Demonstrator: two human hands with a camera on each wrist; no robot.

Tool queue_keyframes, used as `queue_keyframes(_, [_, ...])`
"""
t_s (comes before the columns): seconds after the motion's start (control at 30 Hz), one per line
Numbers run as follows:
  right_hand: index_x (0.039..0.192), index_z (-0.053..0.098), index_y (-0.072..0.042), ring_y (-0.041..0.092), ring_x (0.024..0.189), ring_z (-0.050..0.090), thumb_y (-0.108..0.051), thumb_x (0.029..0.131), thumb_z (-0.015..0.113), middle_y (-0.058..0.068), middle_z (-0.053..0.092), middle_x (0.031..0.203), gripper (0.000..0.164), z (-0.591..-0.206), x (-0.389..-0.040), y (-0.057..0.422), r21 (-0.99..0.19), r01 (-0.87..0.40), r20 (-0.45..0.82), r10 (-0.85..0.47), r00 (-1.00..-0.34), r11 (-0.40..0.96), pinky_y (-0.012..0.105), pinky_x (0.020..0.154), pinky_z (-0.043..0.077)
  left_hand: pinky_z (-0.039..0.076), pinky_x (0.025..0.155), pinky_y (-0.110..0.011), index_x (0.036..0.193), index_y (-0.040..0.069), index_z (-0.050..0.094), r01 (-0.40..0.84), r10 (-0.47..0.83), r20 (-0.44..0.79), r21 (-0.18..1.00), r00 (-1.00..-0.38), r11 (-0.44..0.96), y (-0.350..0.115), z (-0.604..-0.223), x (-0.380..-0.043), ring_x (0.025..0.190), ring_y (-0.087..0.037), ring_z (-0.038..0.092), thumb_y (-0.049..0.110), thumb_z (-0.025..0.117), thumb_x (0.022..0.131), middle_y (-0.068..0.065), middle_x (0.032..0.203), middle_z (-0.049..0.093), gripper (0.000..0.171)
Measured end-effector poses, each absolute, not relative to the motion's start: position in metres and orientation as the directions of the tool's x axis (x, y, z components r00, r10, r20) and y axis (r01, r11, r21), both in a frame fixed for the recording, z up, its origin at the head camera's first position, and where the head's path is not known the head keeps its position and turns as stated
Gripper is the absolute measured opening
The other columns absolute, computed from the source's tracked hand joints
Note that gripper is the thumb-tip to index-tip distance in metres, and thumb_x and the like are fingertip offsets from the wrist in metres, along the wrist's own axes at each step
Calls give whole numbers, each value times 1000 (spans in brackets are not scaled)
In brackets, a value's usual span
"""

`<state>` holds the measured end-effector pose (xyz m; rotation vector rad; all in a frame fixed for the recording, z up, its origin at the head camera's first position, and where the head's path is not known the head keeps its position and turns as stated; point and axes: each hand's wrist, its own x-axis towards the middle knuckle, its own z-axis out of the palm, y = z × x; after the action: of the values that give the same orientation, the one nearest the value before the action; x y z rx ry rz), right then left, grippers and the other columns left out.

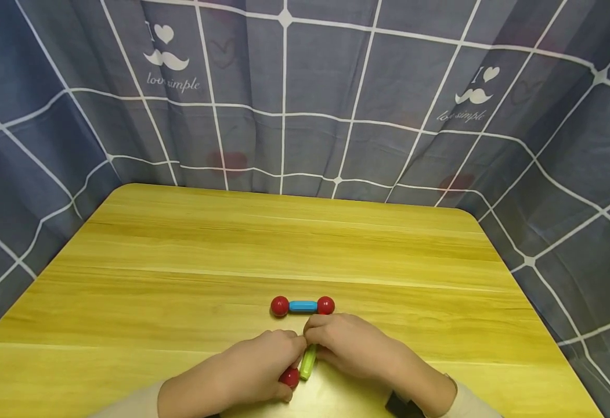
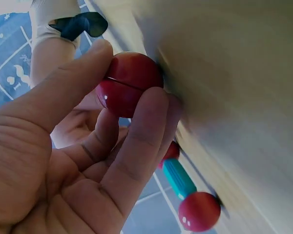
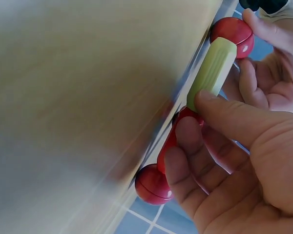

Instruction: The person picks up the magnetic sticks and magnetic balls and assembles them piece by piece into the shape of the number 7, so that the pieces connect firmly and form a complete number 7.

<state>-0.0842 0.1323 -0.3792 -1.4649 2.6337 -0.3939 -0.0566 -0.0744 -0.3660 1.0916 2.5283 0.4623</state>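
My left hand [image 1: 263,363] pinches a red ball [image 2: 129,80] between thumb and fingertips, low at the table. My right hand [image 1: 357,348] grips a light green ribbed rod [image 3: 212,70] near one end, thumb on its side. The rod's free end points at the left hand's ball and overlaps it in the right wrist view. Behind the right fingers runs a red rod [image 3: 168,151], partly hidden, with a red ball [image 3: 154,184] at its far end. Just beyond both hands, a blue rod [image 1: 303,306] lies between a left red ball [image 1: 280,306] and a right red ball [image 1: 326,305].
The pieces lie on a yellow wood-grain table [image 1: 179,244] with rounded far corners. A grey-blue curtain [image 1: 315,75] with white grid lines hangs behind it and along both sides. Dark straps show at the wrists.
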Motion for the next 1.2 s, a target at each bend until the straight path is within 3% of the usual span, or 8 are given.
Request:
queue_keyframes(0.2, [97, 69, -24, -2, 91, 57, -17, 89, 72, -15, 60, 103, 11, -380, -87, 134, -269, -817, 36, -842, -538, 511, 18, 80, 48, 39, 50, -18, 84, 19, 51, 612, 735, -206, 436, -647, 660, -69, -366, -51, 61, -3, 41, 25, 87, 72, 12, 75, 41, 39])
queue_keyframes(0.47, [99, 69, -25, -3, 90, 55, -13, 88, 73, -18, 59, 101, 16, -381, -92, 136, -321, -788, 40, -824, -565, 525, 16, 81, 46, 41, 54, -19, 87, 18, 52, 597, 709, -191, 420, -678, 684, -64, -367, -51, 65, -4, 43, 25, 86, 74, 12, 79, 42, 37])
queue_keyframes(0.7, [100, 69, -24, -1, 93, 57, -9, 91, 70, -16, 59, 105, 17, -382, -100, 140, -348, -755, 40, -796, -604, 556, 17, 83, 47, 53, 78, -41, 85, 17, 52, 615, 708, -127, 406, -695, 676, -57, -369, -57, 65, -4, 44, 26, 86, 74, 11, 79, 44, 38])
queue_keyframes(0.9, [103, 69, -22, 0, 96, 58, -10, 91, 70, -14, 60, 107, 17, -382, -106, 141, -363, -748, 44, -792, -609, 555, 18, 85, 47, 53, 81, -50, 88, 15, 53, 637, 711, -90, 377, -698, 672, -57, -370, -61, 68, -4, 47, 25, 86, 74, 10, 79, 46, 37])
queue_keyframes(1.2, [105, 70, -20, 3, 101, 59, -6, 89, 69, -12, 62, 109, 22, -382, -112, 144, -364, -746, 56, -787, -615, 557, 20, 89, 47, 54, 77, -45, 90, 14, 54, 654, 710, -48, 352, -702, 670, -55, -370, -65, 66, -4, 46, 23, 86, 74, 9, 79, 47, 37])
